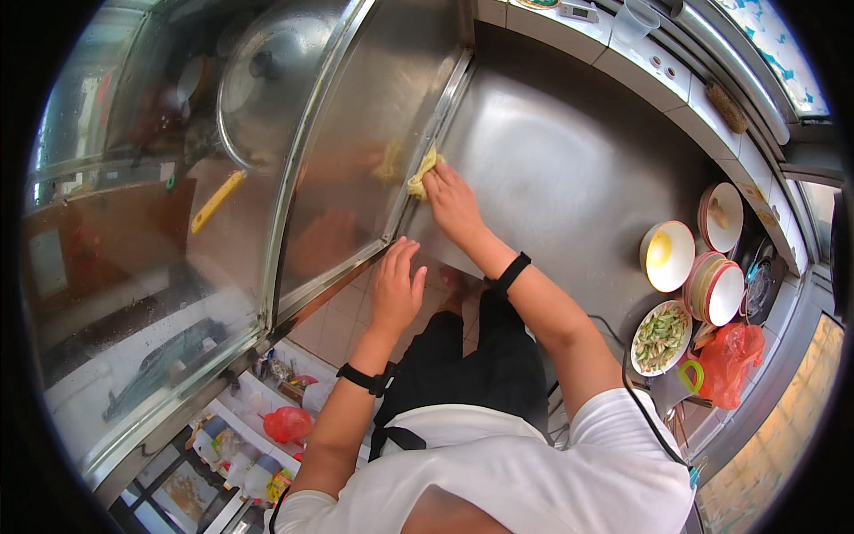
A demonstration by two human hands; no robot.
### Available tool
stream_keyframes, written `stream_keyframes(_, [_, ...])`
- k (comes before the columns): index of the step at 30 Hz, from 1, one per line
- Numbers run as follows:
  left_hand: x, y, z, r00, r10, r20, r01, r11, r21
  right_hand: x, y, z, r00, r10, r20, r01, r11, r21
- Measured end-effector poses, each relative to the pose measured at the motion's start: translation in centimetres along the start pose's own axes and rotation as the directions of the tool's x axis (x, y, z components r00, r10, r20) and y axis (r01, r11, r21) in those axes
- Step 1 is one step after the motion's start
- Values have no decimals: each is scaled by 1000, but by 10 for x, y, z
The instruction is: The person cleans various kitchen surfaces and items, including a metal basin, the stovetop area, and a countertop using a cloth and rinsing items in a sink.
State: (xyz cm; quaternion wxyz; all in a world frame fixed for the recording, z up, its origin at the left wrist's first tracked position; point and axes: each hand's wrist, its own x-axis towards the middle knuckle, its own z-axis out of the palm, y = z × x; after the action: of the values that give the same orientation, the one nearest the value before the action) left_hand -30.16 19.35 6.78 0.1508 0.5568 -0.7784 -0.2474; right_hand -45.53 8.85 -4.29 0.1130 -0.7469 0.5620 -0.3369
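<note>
A yellow cloth (423,175) is pressed by my right hand (451,200) against the lower metal frame (437,123) of a glass panel. Beneath that arm spreads a stainless steel worktop (554,173). My left hand (397,284) holds nothing; its fingers point up beside the near corner of the glass panel (347,200), thumb apart from the rest. Whether those fingertips touch the frame I cannot tell. Faint reflections of the hand and cloth show in the panel.
Bowls (667,257) stand on the right, near a dish of chopped vegetables (660,337) and a red plastic bag (730,364). A tiled ledge (640,70) borders the worktop, carrying a clear plastic cup (634,23) and a brush (727,107). Bottles (260,477) fill a shelf low on the left.
</note>
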Motion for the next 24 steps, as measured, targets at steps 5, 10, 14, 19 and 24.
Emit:
stream_keyframes(5, [-2,3,2,998,12,57,-7,995,-99,39,40,-5,997,51,-52,-53,998,-43])
stream_keyframes(10, [0,-1,8,995,26,94,-17,996,-89,14,5,15,975,200,-98,-201,980,0])
stream_keyframes(14, [1,-4,9,997,26,70,-16,990,-139,42,32,0,990,115,-77,-119,992,-50])
stream_keyframes(19, [10,-5,4,995,16,94,-5,993,-121,16,2,14,973,215,-87,-206,974,97])
stream_keyframes(24, [19,-5,1,997,55,59,-48,992,-116,38,34,5,982,144,-119,-139,989,51])
